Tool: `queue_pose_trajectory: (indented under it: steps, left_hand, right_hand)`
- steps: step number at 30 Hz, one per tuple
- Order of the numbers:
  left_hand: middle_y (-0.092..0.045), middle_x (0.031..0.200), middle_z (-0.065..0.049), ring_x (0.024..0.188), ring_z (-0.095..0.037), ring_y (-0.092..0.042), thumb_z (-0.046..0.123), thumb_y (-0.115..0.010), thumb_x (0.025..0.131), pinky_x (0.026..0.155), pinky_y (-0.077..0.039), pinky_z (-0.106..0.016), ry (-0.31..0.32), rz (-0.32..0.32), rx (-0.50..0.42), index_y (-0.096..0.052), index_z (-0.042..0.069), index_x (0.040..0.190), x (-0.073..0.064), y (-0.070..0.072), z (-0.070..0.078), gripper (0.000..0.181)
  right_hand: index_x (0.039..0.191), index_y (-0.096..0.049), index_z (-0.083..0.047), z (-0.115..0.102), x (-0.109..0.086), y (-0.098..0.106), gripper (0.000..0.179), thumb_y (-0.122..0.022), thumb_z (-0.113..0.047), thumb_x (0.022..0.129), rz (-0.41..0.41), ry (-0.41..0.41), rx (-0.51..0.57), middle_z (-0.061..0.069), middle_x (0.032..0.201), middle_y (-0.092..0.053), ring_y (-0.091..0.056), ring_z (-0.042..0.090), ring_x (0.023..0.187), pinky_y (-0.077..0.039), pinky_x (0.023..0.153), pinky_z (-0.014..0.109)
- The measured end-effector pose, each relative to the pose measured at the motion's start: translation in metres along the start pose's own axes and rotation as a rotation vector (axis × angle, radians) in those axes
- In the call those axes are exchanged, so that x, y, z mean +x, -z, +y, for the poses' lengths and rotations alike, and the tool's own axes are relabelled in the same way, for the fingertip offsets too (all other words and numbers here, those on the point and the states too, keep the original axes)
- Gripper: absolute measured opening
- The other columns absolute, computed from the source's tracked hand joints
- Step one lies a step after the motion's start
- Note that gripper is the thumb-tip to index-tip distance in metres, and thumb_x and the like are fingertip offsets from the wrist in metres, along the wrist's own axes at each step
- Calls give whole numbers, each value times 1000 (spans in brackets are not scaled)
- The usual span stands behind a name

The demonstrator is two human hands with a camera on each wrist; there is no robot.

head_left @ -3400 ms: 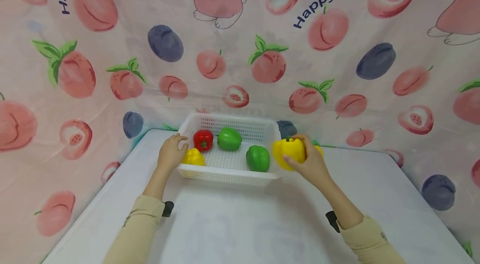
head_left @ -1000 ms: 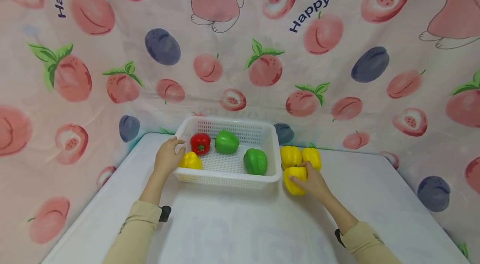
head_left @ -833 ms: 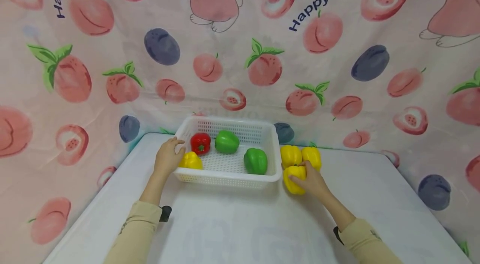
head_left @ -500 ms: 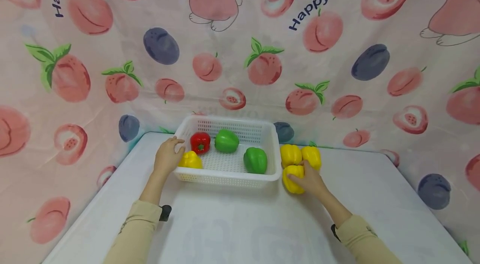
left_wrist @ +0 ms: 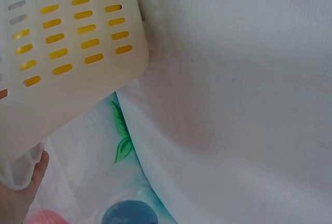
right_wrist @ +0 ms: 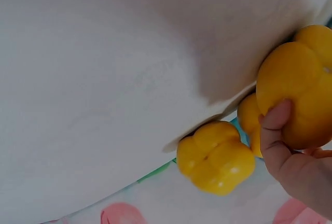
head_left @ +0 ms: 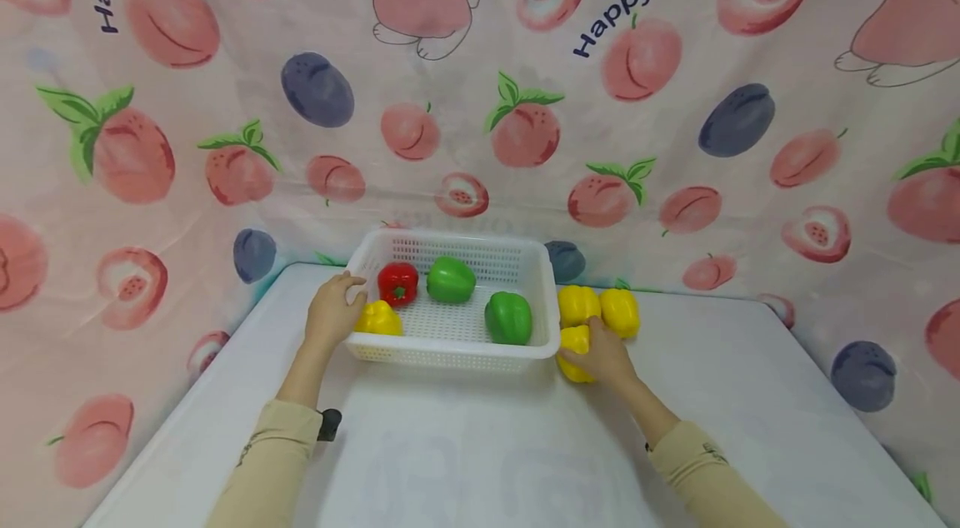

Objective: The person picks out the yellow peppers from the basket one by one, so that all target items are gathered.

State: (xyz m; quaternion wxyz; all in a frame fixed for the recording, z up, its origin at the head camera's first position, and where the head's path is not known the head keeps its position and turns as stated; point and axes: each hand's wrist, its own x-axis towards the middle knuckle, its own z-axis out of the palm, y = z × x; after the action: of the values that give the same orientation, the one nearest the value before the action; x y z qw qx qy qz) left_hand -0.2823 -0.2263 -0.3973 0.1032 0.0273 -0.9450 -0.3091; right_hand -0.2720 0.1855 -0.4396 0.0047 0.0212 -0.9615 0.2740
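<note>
My left hand [head_left: 334, 311] grips the left rim of a white plastic basket [head_left: 450, 349]; in the left wrist view its thumb [left_wrist: 39, 171] lies against the rim. Inside are a red bell pepper [head_left: 397, 284], a yellow bell pepper [head_left: 381, 318] by my left hand, and two green bell peppers [head_left: 452, 280]. Beside the basket's front right corner, my right hand [head_left: 604, 355] holds another yellow bell pepper [head_left: 573, 340] between thumb and fingers. Just behind it sit two more yellow bell peppers [head_left: 579, 305], side by side.
All of this is on a white-covered table [head_left: 480, 445]. Behind and around it hangs a pink fruit-print cloth [head_left: 450, 136], close to the back of the basket.
A yellow bell pepper, earlier held up by the basket's right end, has come down in front of the other two. Lately my right hand has shifted it slightly left, toward the basket.
</note>
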Motion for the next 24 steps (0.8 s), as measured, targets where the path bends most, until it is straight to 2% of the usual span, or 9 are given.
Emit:
queue_pose_trajectory:
  steps: [10,15,24]
  left_hand:
    - [-39,145,-26,133,-45,-35,19,-49,95,108,-29,-61,-1,3,3,-55,0,126,1,-3,2,37]
    - [-40,144,-25,133,-45,-36,20,-49,95,108,-30,-60,-3,14,2,-56,0,126,1,-3,3,37]
    - [-38,145,-26,133,-46,-35,20,-48,96,109,-28,-61,6,6,9,-55,-1,127,1,-2,0,38]
  right_hand:
    - [130,-37,10,0,-5,4,75,-69,-38,82,11,-43,-24,28,121,-55,-56,36,100,-50,92,52]
    - [129,-37,12,-1,-6,8,76,-70,-38,81,26,-27,-38,30,116,-56,-59,36,95,-52,86,50]
    - [130,-36,14,-1,-4,5,79,-69,-40,82,15,-22,-39,33,120,-54,-58,40,100,-51,87,51]
